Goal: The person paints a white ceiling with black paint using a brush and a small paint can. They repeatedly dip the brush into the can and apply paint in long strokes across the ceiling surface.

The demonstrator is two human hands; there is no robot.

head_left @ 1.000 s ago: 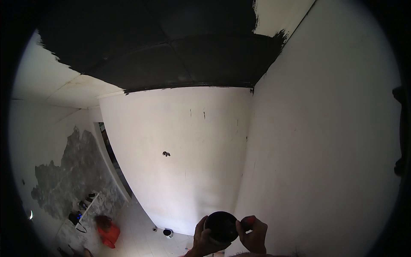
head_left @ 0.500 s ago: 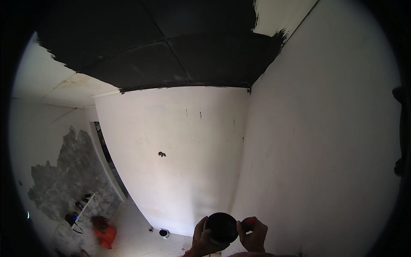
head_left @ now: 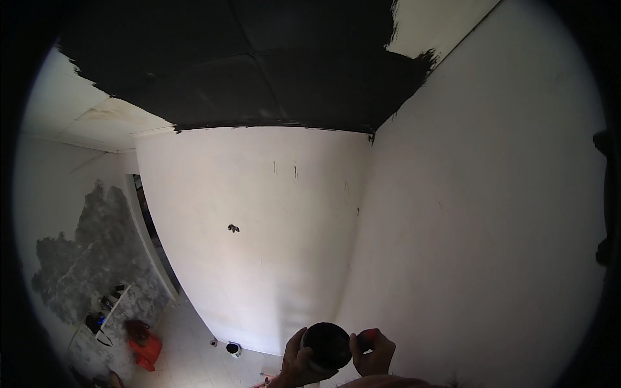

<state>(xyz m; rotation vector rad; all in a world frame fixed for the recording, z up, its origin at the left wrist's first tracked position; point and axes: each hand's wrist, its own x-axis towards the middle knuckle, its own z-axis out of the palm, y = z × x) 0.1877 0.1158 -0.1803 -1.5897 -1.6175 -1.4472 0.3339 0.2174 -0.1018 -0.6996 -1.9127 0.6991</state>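
At the bottom of the head view, my left hand [head_left: 295,366] is wrapped round the side of a round pot [head_left: 326,347] with a black inside. Close against the pot's right rim, the fingers of my right hand [head_left: 376,357] pinch a small dark handle with a red part [head_left: 368,335]; its far end is hidden. Overhead, black paint [head_left: 272,77] covers much of the ceiling, ragged at its edges. Beside it on the right lies a pale unpainted patch [head_left: 433,29].
White walls [head_left: 246,187] meet in a corner ahead, with dark streaks and a dark mark [head_left: 233,228]. Below on the floor stand a white bucket [head_left: 233,350] and a person in red [head_left: 146,352], near a shelf [head_left: 114,312] with dark items. A doorway [head_left: 150,220] opens at left.
The scene has shifted slightly left in the view. Both hands and the pot also sit a little farther left, with the same hold. The person in red has moved slightly.
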